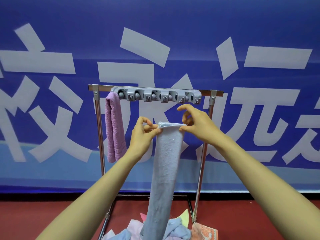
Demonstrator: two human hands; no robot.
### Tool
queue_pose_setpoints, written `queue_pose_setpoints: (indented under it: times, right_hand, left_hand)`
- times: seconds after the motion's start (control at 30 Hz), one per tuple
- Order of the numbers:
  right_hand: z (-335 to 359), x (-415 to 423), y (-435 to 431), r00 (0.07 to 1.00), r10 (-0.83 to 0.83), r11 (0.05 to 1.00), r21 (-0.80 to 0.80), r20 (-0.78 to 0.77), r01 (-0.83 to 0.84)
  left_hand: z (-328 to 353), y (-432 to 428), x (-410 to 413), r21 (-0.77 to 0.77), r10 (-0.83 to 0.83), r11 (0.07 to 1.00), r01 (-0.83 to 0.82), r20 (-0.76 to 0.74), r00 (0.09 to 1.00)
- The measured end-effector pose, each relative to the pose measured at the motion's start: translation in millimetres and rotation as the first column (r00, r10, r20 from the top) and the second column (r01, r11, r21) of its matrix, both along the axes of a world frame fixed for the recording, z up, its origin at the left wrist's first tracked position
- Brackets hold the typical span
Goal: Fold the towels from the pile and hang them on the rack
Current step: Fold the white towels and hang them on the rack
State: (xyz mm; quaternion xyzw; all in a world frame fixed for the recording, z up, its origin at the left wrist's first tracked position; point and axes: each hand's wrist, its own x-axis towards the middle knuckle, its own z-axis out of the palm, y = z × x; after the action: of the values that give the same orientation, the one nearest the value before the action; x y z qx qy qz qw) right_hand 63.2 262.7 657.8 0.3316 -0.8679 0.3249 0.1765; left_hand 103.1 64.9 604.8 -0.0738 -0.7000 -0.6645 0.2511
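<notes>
The steel rack [99,135] stands before a blue banner, with a mauve towel [113,129] hanging near its left end. The folded pale-blue towel [166,161] hangs long, its tail reaching the pile [174,229] on the floor. The left hand [142,134] and right hand [197,123] each pinch a top corner (layers stacked evenly). It would be best to hold those edges aligned and lift them clear to the grey clip strip [155,95].

Light: bright, even, diffuse across your view.
Glare: thin streaks down the chrome tubular metal rack [99,129].
Distortion: the blue printed fabric banner [52,23] behind the rack bows towards its edges.
Focus: your bare forearms [270,184] below the rack are slightly soft.
</notes>
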Motion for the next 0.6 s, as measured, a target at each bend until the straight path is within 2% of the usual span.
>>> queue_pose_setpoints:
  times: [0.17,0.3,0.37,0.5,0.6]
  right_hand:
    - [3,0,-6,0.991,0.099,0.988,0.113,0.093,-0.109]
    - [8,1,-12,0.978,0.153,0.978,0.123,0.141,-0.171]
    - [9,1,-12,0.976,0.161,0.979,0.102,0.146,-0.176]
    - [9,0,-11,0.980,0.155,0.982,0.090,0.128,-0.167]
    - [10,-1,-9,0.979,0.150,0.983,0.083,0.136,-0.162]
  left_hand:
    - [4,7,8,-0.094,0.049,0.994,-0.055,-0.067,0.997]
    - [4,15,14,-0.185,0.056,0.980,-0.076,-0.112,0.992]
    - [3,16,14,-0.174,0.017,0.984,-0.033,-0.094,0.995]
    - [-11,6,13,-0.024,-0.142,0.989,0.143,0.035,0.989]
    - [-32,0,13,-0.042,-0.236,0.969,0.242,0.124,0.964]
